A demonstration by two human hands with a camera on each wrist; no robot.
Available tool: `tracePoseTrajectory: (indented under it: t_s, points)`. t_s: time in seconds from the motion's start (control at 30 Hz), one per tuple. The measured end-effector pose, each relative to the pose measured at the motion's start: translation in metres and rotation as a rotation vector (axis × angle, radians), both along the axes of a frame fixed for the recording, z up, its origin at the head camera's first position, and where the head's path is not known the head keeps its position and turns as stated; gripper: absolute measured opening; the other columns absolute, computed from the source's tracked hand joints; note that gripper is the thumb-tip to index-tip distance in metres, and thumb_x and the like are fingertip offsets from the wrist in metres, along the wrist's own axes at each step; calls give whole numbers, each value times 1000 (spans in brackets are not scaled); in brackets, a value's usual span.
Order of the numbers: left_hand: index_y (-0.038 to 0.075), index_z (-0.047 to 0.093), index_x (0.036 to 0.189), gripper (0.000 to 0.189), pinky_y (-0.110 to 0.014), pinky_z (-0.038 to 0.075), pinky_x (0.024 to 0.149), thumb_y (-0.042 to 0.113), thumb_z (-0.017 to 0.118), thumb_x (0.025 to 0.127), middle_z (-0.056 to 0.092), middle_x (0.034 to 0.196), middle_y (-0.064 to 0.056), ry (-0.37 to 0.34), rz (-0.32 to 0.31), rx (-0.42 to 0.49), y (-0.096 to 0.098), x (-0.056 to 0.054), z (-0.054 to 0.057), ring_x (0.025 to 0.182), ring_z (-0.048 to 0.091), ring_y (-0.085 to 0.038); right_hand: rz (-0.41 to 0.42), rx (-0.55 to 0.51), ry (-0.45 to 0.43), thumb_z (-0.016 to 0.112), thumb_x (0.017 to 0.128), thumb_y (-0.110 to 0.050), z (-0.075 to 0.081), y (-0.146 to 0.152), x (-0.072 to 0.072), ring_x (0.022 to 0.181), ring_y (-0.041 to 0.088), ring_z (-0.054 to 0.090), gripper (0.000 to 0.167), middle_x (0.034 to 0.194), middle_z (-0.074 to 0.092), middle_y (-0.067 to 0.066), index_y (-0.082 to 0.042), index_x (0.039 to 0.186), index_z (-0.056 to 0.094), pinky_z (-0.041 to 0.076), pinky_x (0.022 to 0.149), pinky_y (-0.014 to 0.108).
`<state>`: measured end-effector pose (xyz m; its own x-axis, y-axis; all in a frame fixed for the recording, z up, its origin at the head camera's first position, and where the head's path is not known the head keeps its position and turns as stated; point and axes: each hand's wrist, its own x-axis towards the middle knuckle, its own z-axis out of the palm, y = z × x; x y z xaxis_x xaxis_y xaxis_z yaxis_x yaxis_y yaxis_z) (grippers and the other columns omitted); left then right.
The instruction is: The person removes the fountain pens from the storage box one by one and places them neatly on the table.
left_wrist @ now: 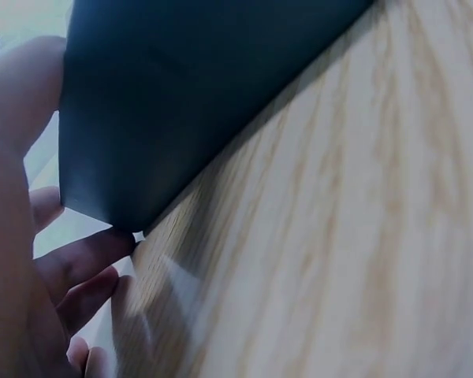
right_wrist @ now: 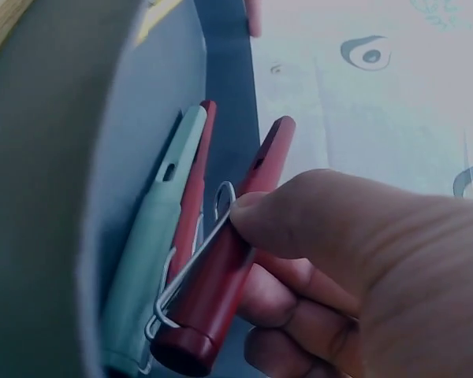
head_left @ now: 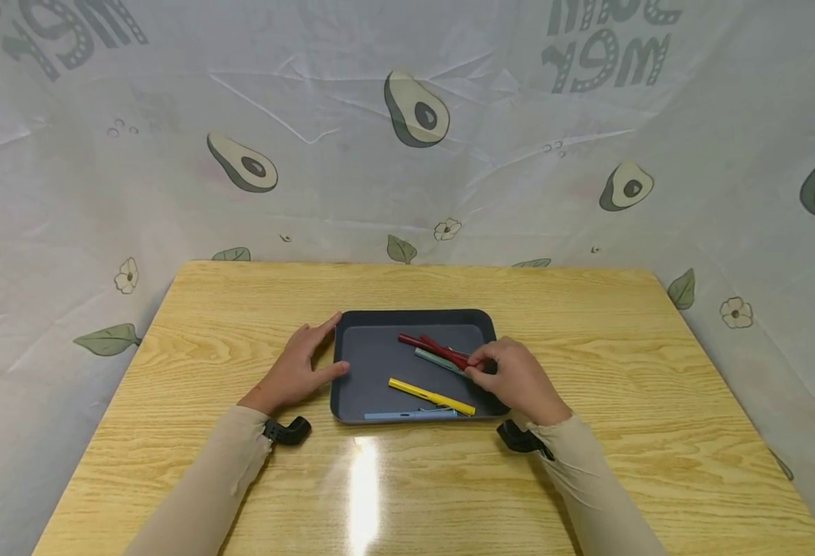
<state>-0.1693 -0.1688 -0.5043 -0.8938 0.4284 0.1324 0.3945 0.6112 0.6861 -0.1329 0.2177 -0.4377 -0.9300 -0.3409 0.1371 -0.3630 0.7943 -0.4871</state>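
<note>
In the head view, a dark grey tray (head_left: pixel 414 317) lies on the table with several fountain pens in it. My right hand (head_left: pixel 518 378) pinches a dark red fountain pen (right_wrist: pixel 213 295) by its clip side, thumb on top and fingers beneath. Right beside it are a second red pen (right_wrist: pixel 208 130) and a pale green pen (right_wrist: pixel 146 236). Closer to the tray's front lie a yellow pen (head_left: pixel 429 395) and a light blue pen (head_left: pixel 403 416). My left hand (head_left: pixel 299 371) rests at the tray's left side, thumb over the rim and fingers extended along the outer corner.
The wooden table (head_left: pixel 254 309) extends around the tray on all sides. A pale curtain (head_left: pixel 337 177) printed with avocados hangs behind the table's back edge. Each wrist carries a black strap-mounted camera (head_left: pixel 289 430).
</note>
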Motion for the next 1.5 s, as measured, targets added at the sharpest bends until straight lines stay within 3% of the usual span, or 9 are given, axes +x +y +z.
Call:
tracePoseTrajectory:
  t_s: [0.3, 0.6, 0.8, 1.03, 1.1, 1.3, 1.5]
  points:
    - [26, 21, 168, 88, -65, 12, 125, 49, 68, 98, 30, 169, -7, -11, -4, 17, -2, 4, -1, 156, 19, -41, -48, -56, 43, 81, 91, -11, 6, 10, -2, 83, 22, 58, 5, 76, 68, -10, -14, 87, 80, 45, 78, 40]
    - [31, 19, 167, 88, -67, 12, 124, 50, 68, 98, 27, 170, -5, -46, 22, 5, 0, 7, 2, 157, 9, -45, -141, -158, -47, 75, 97, -17, 19, 22, -1, 89, 24, 60, 8, 95, 71, 4, -11, 98, 80, 50, 71, 36]
    - [28, 19, 168, 88, -65, 10, 125, 49, 68, 98, 28, 169, -8, -23, 7, 5, 1, 6, 3, 157, 12, -44, -222, -149, -18, 74, 97, -20, 24, 34, -1, 79, 23, 56, 13, 93, 71, 6, -9, 100, 80, 47, 62, 33]
    - [19, 21, 167, 89, -57, 7, 128, 45, 70, 97, 48, 157, -17, -5, -7, 39, 2, 4, 3, 150, 38, -35, -286, -145, -47, 73, 98, -20, 18, 53, -6, 79, 21, 56, 14, 91, 70, 6, -8, 101, 79, 49, 62, 33]
    - [19, 22, 167, 89, -56, 7, 128, 45, 70, 97, 49, 156, -17, -4, -8, 43, 2, 3, 3, 149, 39, -35, -302, -155, -68, 72, 99, -20, 15, 59, -8, 76, 21, 59, 15, 89, 71, 8, -6, 102, 78, 51, 61, 33]
    - [20, 21, 168, 87, -60, 8, 127, 45, 68, 99, 39, 163, -13, -1, -10, 22, 3, 3, 3, 154, 29, -37, -345, -182, -152, 70, 100, -18, 3, 77, -11, 70, 20, 65, 19, 84, 74, 12, 0, 103, 76, 54, 60, 33]
    - [23, 20, 168, 87, -62, 8, 126, 46, 67, 99, 32, 167, -10, -16, 0, 15, 3, 5, 3, 157, 17, -40, -375, -156, -204, 69, 101, -21, -3, 84, -11, 68, 19, 63, 23, 83, 73, 11, 1, 102, 76, 50, 60, 31]
